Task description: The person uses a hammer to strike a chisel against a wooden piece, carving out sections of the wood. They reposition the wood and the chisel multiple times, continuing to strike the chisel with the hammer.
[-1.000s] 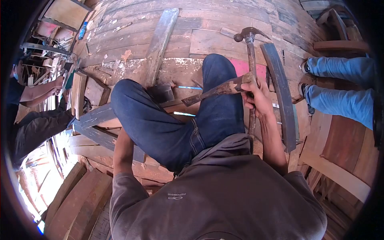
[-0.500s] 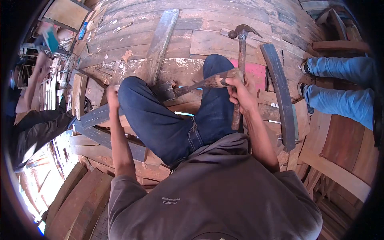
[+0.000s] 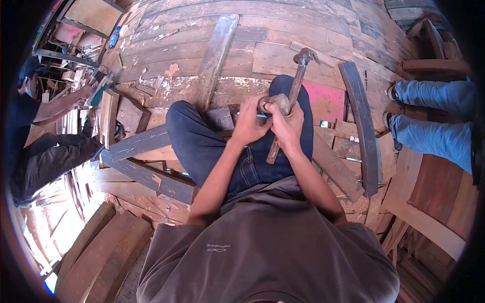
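Both my hands meet above my lap. My right hand (image 3: pixel 288 126) is closed round a claw hammer (image 3: pixel 298 83) and also the wooden handle of a chisel (image 3: pixel 283 104). The hammer is tilted, its rusty head up and away from me, the handle's end below my fist. My left hand (image 3: pixel 249 123) is wrapped round the chisel beside the right one, and its fingers hide most of the tool. A dark wood block (image 3: pixel 220 119) lies by my left knee.
Dark beams (image 3: pixel 136 171) join at an angle on my left. A long board (image 3: pixel 217 50) lies ahead, a curved dark beam (image 3: pixel 359 126) to the right. One person (image 3: pixel 55 106) works at left; another's jeans-clad legs (image 3: pixel 429 116) are at right. A blue bottle (image 3: pixel 114 38) lies farther off.
My left hand has come from beside my left knee to the chisel. My right hand has moved slightly left with the hammer, which now tilts more. The person at left has moved their arms.
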The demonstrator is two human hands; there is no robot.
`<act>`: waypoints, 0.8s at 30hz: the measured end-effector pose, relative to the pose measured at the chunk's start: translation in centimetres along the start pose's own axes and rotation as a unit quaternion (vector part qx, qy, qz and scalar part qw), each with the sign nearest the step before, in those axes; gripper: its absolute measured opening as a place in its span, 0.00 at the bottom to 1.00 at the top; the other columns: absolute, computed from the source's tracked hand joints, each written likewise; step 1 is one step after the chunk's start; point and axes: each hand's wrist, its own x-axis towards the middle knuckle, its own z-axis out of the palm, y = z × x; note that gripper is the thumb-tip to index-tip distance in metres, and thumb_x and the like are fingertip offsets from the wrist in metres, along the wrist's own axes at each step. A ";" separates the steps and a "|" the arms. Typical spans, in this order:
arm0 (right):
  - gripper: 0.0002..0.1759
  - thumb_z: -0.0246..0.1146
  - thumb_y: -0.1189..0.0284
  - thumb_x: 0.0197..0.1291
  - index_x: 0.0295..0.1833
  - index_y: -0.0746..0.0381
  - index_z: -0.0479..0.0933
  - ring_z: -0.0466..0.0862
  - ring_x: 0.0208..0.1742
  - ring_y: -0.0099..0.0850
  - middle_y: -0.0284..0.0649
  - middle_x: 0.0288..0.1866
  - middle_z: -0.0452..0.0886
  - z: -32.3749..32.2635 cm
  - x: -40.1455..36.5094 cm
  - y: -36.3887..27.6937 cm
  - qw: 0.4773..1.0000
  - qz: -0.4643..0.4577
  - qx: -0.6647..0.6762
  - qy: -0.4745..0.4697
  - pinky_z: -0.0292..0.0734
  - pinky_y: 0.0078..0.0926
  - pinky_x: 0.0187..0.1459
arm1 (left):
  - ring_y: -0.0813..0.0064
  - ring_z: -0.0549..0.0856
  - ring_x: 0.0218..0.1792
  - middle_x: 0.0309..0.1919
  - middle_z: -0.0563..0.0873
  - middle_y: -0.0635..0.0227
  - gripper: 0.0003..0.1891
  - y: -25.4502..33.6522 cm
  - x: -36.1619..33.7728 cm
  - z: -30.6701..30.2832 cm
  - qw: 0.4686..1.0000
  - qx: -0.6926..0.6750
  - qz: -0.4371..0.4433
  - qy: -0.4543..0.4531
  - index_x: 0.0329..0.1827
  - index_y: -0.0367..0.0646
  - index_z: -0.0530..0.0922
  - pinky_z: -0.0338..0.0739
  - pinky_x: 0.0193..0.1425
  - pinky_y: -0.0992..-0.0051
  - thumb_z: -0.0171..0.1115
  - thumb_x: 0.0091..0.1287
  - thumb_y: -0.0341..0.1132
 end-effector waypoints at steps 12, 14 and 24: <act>0.24 0.76 0.58 0.51 0.39 0.68 0.77 0.82 0.26 0.26 0.40 0.30 0.83 -0.3 -0.6 -0.1 0.985 0.115 -0.063 -0.116 0.76 0.27 0.23 | 0.52 0.81 0.30 0.25 0.80 0.56 0.13 -4.2 1.7 0.8 0.998 -0.048 -0.022 -0.019 0.30 0.40 0.76 0.72 0.37 0.64 0.70 0.44 0.32; 0.25 0.75 0.55 0.53 0.35 0.66 0.75 0.77 0.20 0.23 0.36 0.26 0.78 -0.6 -0.1 -0.3 0.975 0.168 -0.065 -0.128 0.70 0.25 0.17 | 0.53 0.81 0.30 0.26 0.80 0.57 0.15 -5.0 1.1 1.0 0.996 -0.066 -0.042 -0.041 0.30 0.40 0.76 0.72 0.39 0.64 0.72 0.43 0.35; 0.22 0.73 0.58 0.58 0.33 0.61 0.70 0.63 0.13 0.15 0.25 0.17 0.64 -0.7 1.1 -1.2 0.959 0.176 -0.125 -0.183 0.57 0.18 0.11 | 0.54 0.79 0.29 0.24 0.78 0.59 0.16 -6.1 0.1 0.3 0.997 -0.060 -0.026 -0.039 0.30 0.42 0.77 0.70 0.40 0.64 0.74 0.44 0.37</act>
